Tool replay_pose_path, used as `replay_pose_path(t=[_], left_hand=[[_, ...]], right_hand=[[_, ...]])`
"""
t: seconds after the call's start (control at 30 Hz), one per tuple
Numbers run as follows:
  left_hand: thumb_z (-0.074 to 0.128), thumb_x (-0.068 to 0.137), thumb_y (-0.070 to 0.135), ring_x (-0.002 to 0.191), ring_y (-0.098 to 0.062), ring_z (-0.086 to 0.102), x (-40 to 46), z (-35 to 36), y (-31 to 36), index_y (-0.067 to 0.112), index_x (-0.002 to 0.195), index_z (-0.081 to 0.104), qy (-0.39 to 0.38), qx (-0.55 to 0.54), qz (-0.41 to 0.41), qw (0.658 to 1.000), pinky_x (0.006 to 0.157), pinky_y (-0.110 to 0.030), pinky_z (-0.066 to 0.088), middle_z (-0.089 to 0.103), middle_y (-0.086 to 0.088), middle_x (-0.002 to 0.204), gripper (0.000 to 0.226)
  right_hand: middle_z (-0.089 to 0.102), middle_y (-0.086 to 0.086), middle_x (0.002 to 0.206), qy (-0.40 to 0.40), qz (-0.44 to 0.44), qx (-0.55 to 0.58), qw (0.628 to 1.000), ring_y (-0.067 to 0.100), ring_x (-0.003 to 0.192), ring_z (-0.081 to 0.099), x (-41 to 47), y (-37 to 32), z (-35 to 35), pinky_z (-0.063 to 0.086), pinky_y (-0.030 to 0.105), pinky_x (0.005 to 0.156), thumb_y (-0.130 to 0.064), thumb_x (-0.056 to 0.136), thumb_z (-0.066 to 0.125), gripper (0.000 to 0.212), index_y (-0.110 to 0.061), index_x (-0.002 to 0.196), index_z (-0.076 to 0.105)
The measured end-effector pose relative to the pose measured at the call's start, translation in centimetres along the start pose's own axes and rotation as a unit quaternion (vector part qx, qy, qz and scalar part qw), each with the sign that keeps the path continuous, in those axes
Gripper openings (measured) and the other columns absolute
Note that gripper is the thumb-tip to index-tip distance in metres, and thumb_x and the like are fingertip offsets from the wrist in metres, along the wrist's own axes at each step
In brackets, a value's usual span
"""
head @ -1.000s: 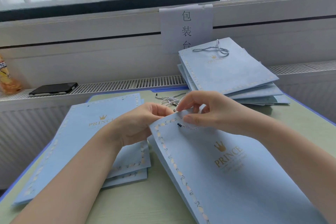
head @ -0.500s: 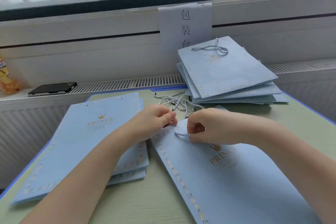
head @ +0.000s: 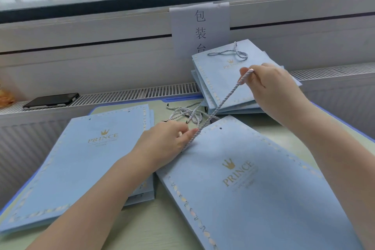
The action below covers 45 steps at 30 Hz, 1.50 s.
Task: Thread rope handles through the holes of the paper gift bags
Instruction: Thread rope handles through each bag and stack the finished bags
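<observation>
A flat light-blue paper gift bag [head: 253, 189] with a gold crown and "PRINCE" lies in front of me. A grey-white twisted rope [head: 221, 105] runs taut from near the bag's top left corner up and to the right. My right hand [head: 269, 89] pinches the rope's upper end, raised over the far stack. My left hand [head: 164, 142] rests on the bag's top left corner, fingers at the rope's lower end. A second hole [head: 220, 128] in the bag's top edge shows open.
A stack of flat bags without handles [head: 85, 158] lies at the left. Bags with rope handles [head: 229, 79] are piled at the back right. Loose ropes [head: 186, 112] lie between the piles. A black phone [head: 50, 100] rests on the radiator ledge; a paper sign [head: 199, 26] hangs behind.
My right hand has risen up and to the right, drawing the rope out long and taut from the bag's corner. My left hand has stayed on that corner.
</observation>
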<state>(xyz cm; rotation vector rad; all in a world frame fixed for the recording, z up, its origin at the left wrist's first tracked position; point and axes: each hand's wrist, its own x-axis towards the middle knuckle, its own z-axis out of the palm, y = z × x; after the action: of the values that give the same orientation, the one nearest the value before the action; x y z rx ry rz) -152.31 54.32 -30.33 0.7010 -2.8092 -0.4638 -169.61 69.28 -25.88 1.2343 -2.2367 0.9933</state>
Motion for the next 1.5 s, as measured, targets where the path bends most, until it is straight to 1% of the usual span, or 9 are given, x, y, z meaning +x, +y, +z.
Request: replay_pose_path(t=[0.17, 0.3, 0.4, 0.5, 0.63, 0.77, 0.9, 1.1, 1.5], left_hand=[[0.058, 0.085, 0.052, 0.086, -0.01, 0.054, -0.5, 1.2, 1.1, 0.029, 0.107, 0.061, 0.04, -0.051, 0.043, 0.997, 0.08, -0.034, 0.048, 0.062, 0.011, 0.095, 0.032], [0.066, 0.082, 0.043, 0.087, -0.008, 0.052, -0.3, 1.6, 1.5, 0.023, 0.11, 0.062, 0.07, -0.11, 0.063, 0.989, 0.082, -0.031, 0.045, 0.054, 0.015, 0.089, 0.035], [0.06, 0.084, 0.048, 0.093, -0.01, 0.052, -0.2, 1.7, 1.5, 0.023, 0.115, 0.059, 0.082, -0.107, 0.065, 0.989, 0.085, -0.036, 0.046, 0.058, 0.011, 0.099, 0.04], [0.056, 0.085, 0.052, 0.097, -0.011, 0.054, -0.2, 1.9, 1.7, 0.024, 0.113, 0.057, 0.092, -0.089, 0.069, 0.989, 0.083, -0.036, 0.045, 0.06, 0.009, 0.105, 0.04], [0.058, 0.089, 0.044, 0.064, -0.002, 0.042, -0.2, 2.0, 2.0, 0.02, 0.097, 0.057, 0.132, -0.111, 0.084, 0.981, 0.06, -0.03, 0.034, 0.044, 0.016, 0.067, 0.025], [0.061, 0.09, 0.025, 0.071, -0.01, 0.052, -0.2, 1.7, 1.6, 0.02, 0.099, 0.063, 0.143, -0.15, 0.082, 0.975, 0.073, -0.037, 0.047, 0.056, 0.014, 0.075, 0.01], [0.062, 0.089, 0.016, 0.071, -0.011, 0.056, -0.3, 1.6, 1.7, 0.021, 0.09, 0.065, 0.17, -0.178, 0.08, 0.966, 0.072, -0.037, 0.049, 0.063, 0.011, 0.075, 0.006], [0.066, 0.087, 0.019, 0.067, -0.012, 0.058, -0.3, 1.6, 1.7, 0.022, 0.084, 0.064, 0.196, -0.2, 0.085, 0.956, 0.066, -0.04, 0.05, 0.064, 0.01, 0.071, 0.005], [0.059, 0.091, 0.029, 0.069, -0.002, 0.046, -0.3, 1.5, 1.7, 0.018, 0.096, 0.065, 0.181, -0.142, 0.086, 0.969, 0.069, -0.028, 0.04, 0.053, 0.013, 0.075, 0.013]], right_hand=[[0.064, 0.006, 0.068, -0.125, 0.107, 0.177, 0.97, -0.002, 0.048, 0.056, -0.3, -0.7, 0.8, 0.052, 0.021, 0.055, -0.016, 0.099, 0.045, 0.031, -0.007, 0.075, 0.061], [0.069, 0.008, 0.074, -0.217, 0.101, 0.149, 0.959, 0.02, 0.067, 0.064, -0.8, -0.8, 1.8, 0.054, 0.036, 0.068, -0.019, 0.091, 0.061, 0.013, -0.014, 0.08, 0.057], [0.063, -0.004, 0.079, -0.257, 0.059, 0.096, 0.96, 0.013, 0.073, 0.057, -1.3, -1.1, 2.1, 0.043, 0.017, 0.061, -0.022, 0.089, 0.063, 0.002, -0.022, 0.087, 0.062], [0.063, -0.003, 0.085, -0.288, 0.023, 0.102, 0.952, 0.012, 0.077, 0.058, -1.7, -1.4, 2.2, 0.044, 0.02, 0.068, -0.023, 0.087, 0.065, 0.007, -0.03, 0.089, 0.067], [0.063, -0.001, 0.081, -0.3, -0.025, 0.11, 0.947, 0.014, 0.074, 0.057, -2.1, -2.3, 2.2, 0.044, 0.023, 0.068, -0.024, 0.084, 0.069, 0.003, -0.024, 0.085, 0.066], [0.061, -0.009, 0.081, -0.293, -0.05, 0.064, 0.953, 0.003, 0.071, 0.052, -2.1, -2.4, 2.2, 0.039, 0.011, 0.063, -0.017, 0.088, 0.062, 0.015, -0.027, 0.081, 0.054], [0.067, -0.011, 0.077, -0.255, -0.042, 0.121, 0.958, 0.008, 0.075, 0.06, -1.6, -2.1, 1.2, 0.049, 0.026, 0.074, -0.008, 0.089, 0.06, 0.027, -0.032, 0.078, 0.054], [0.066, -0.013, 0.074, -0.262, -0.064, 0.183, 0.946, -0.003, 0.068, 0.061, -2.0, -3.3, 1.8, 0.046, 0.011, 0.068, -0.015, 0.083, 0.071, 0.006, -0.019, 0.088, 0.069], [0.06, -0.016, 0.074, -0.237, -0.023, 0.042, 0.97, -0.002, 0.066, 0.056, -0.9, -1.3, -0.1, 0.04, 0.004, 0.058, -0.015, 0.083, 0.067, 0.02, -0.03, 0.072, 0.06]])
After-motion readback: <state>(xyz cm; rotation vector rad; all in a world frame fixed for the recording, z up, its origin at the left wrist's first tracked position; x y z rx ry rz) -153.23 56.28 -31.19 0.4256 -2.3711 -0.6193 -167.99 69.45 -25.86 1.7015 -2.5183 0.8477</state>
